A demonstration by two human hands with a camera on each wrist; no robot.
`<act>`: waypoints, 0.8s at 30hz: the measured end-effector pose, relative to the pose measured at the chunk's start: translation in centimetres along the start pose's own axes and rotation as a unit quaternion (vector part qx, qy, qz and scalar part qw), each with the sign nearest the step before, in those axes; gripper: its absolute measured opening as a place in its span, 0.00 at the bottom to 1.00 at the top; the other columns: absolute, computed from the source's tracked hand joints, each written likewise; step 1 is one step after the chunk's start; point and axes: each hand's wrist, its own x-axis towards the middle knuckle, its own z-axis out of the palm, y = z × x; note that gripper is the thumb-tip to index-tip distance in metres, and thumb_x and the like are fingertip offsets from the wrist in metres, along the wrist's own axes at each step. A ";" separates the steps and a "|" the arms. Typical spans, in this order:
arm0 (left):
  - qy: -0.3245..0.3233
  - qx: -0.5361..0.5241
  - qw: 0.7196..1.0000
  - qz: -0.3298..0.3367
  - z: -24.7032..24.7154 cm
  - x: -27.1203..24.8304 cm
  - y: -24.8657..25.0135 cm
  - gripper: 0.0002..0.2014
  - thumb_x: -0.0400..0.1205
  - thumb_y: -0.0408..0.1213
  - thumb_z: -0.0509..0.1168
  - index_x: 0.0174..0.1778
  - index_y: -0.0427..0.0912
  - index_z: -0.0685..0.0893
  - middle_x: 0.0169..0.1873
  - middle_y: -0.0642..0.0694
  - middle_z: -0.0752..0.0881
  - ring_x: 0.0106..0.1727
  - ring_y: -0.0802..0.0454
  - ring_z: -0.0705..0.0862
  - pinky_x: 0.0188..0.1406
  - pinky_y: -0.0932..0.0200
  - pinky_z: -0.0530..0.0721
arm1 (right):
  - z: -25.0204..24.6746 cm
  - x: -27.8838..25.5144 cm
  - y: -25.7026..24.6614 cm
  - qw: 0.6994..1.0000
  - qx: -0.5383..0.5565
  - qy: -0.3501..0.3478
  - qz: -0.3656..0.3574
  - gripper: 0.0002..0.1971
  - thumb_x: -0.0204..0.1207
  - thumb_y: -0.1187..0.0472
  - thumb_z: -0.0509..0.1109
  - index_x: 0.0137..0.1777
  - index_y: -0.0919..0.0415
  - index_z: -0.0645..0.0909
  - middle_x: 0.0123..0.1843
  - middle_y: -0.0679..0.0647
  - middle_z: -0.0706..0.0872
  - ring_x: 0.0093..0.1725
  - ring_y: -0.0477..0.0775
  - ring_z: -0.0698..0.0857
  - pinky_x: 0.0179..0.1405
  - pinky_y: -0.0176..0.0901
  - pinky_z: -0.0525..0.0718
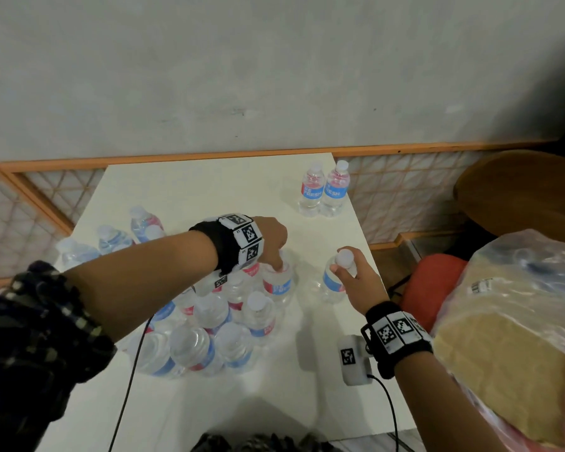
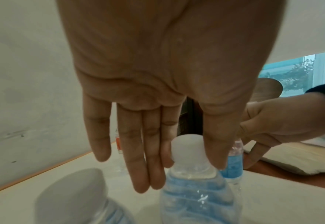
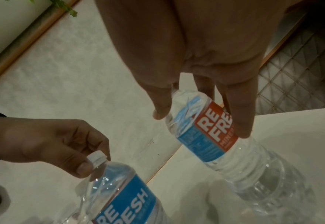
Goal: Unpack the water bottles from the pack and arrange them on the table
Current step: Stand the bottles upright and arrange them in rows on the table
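Gripping one bottle (image 1: 335,282) each, both hands (image 1: 359,282)

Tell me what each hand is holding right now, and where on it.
Left hand pinches a pack bottle at its cap. Right hand grips a separate bottle at the neck, under the cap.

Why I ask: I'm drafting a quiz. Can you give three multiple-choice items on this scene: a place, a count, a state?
1. The set-apart clear plastic water bottles stand on: A) the far right corner of the white table; B) the floor; C) the bag.
2. Their count: A) five; B) two; C) nine.
3. The right hand: A) lies flat; B) is hidden; C) grips a blue-labelled clear bottle.
Answers: 1 A, the head view shows them by the far edge; 2 B, two stand side by side; 3 C, fingers curl round its neck.
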 end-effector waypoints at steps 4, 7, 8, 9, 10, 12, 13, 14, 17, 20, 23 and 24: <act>0.011 -0.012 1.000 -0.018 -2.1 0.6 0.7 0.21 0.76 0.51 0.69 0.29 0.42 0.68 0.27 0.49 0.71 0.37 0.45 0.75 0.35 0.57 0.72 | -0.8 0.5 0.0 1.000 0.001 0.025 0.010 0.13 0.79 0.55 0.68 0.62 0.47 0.74 0.56 0.49 0.82 0.58 0.54 0.80 0.61 0.51 0.80; 0.025 -0.057 0.997 -0.052 -5.0 1.3 0.3 0.20 0.76 0.51 0.68 0.29 0.40 0.74 0.25 0.49 0.76 0.36 0.46 0.78 0.29 0.60 0.72 | -1.5 0.6 -0.2 0.999 0.008 0.035 0.009 0.11 0.79 0.58 0.68 0.60 0.48 0.74 0.53 0.48 0.82 0.55 0.51 0.80 0.56 0.41 0.74; 0.027 -0.079 0.994 -0.069 -5.9 1.7 -0.1 0.19 0.76 0.51 0.68 0.28 0.40 0.76 0.24 0.49 0.79 0.36 0.46 0.80 0.30 0.60 0.75 | -1.7 0.6 -0.2 0.999 0.009 0.037 0.008 0.11 0.79 0.58 0.68 0.60 0.49 0.74 0.53 0.48 0.82 0.55 0.50 0.79 0.55 0.39 0.73; 0.029 -0.101 0.991 -0.086 -6.8 2.3 -0.4 0.19 0.76 0.52 0.67 0.28 0.40 0.78 0.24 0.48 0.82 0.35 0.46 0.82 0.33 0.60 0.78 | -1.8 0.6 -0.2 0.999 0.009 0.039 0.009 0.12 0.79 0.58 0.68 0.61 0.50 0.75 0.53 0.48 0.82 0.54 0.50 0.79 0.55 0.39 0.73; 0.035 -0.122 0.987 -0.101 -7.6 2.9 -0.8 0.19 0.76 0.51 0.66 0.28 0.39 0.80 0.24 0.47 0.84 0.35 0.46 0.85 0.37 0.58 0.81 | -2.0 0.7 -0.2 0.999 0.010 0.042 0.009 0.13 0.79 0.59 0.68 0.63 0.52 0.75 0.53 0.48 0.82 0.55 0.50 0.79 0.55 0.39 0.74; 0.054 -0.158 0.978 -0.123 -9.1 4.6 -1.8 0.19 0.75 0.51 0.66 0.30 0.38 0.83 0.26 0.44 0.87 0.37 0.45 0.89 0.45 0.55 0.85 | -2.2 0.8 -0.3 0.999 0.015 0.044 0.005 0.14 0.79 0.59 0.68 0.64 0.54 0.75 0.54 0.49 0.82 0.55 0.49 0.79 0.55 0.39 0.74; 0.061 -0.165 0.976 -0.130 -9.5 5.6 -2.3 0.19 0.75 0.52 0.66 0.31 0.37 0.84 0.28 0.43 0.89 0.38 0.45 0.90 0.47 0.54 0.86 | -2.2 0.8 -0.4 0.999 0.015 0.043 0.003 0.14 0.79 0.60 0.68 0.64 0.54 0.75 0.53 0.49 0.82 0.55 0.49 0.79 0.55 0.38 0.73; 0.063 -0.160 0.976 -0.135 -9.8 6.7 -2.9 0.19 0.75 0.52 0.66 0.33 0.37 0.84 0.30 0.43 0.90 0.37 0.45 0.90 0.46 0.55 0.86 | -2.3 0.9 -0.4 0.999 0.012 0.041 0.002 0.14 0.79 0.60 0.68 0.63 0.53 0.75 0.53 0.48 0.82 0.54 0.49 0.79 0.55 0.39 0.74; 0.040 -0.104 0.983 -0.146 -9.1 10.9 -5.2 0.17 0.75 0.50 0.69 0.35 0.37 0.88 0.29 0.47 0.91 0.31 0.52 0.90 0.33 0.63 0.84 | -2.2 1.0 -0.1 0.999 0.007 0.042 -0.004 0.12 0.78 0.58 0.68 0.58 0.45 0.74 0.51 0.45 0.83 0.52 0.49 0.81 0.56 0.45 0.80; 0.016 -0.023 0.987 -0.160 -7.9 15.0 -7.6 0.10 0.75 0.45 0.71 0.34 0.43 0.90 0.27 0.52 0.90 0.24 0.58 0.85 0.33 0.64 0.84 | -2.1 1.4 0.3 0.999 0.012 0.040 -0.004 0.12 0.78 0.57 0.69 0.55 0.40 0.74 0.49 0.40 0.83 0.49 0.48 0.82 0.59 0.53 0.83; -0.001 -0.001 0.985 -0.172 -6.6 17.0 -9.2 0.10 0.70 0.45 0.75 0.30 0.43 0.86 0.27 0.49 0.89 0.25 0.53 0.83 0.33 0.56 0.86 | -1.8 1.9 0.6 0.999 0.015 0.047 -0.007 0.13 0.77 0.57 0.69 0.60 0.45 0.76 0.55 0.46 0.83 0.56 0.51 0.82 0.61 0.58 0.82; -0.010 0.008 0.985 -0.173 -6.1 17.9 -9.9 0.10 0.68 0.46 0.77 0.31 0.44 0.85 0.27 0.49 0.88 0.27 0.52 0.85 0.35 0.52 0.88 | -1.7 2.1 0.5 0.999 0.012 0.047 -0.004 0.14 0.77 0.56 0.69 0.62 0.47 0.76 0.57 0.47 0.83 0.58 0.52 0.81 0.62 0.58 0.82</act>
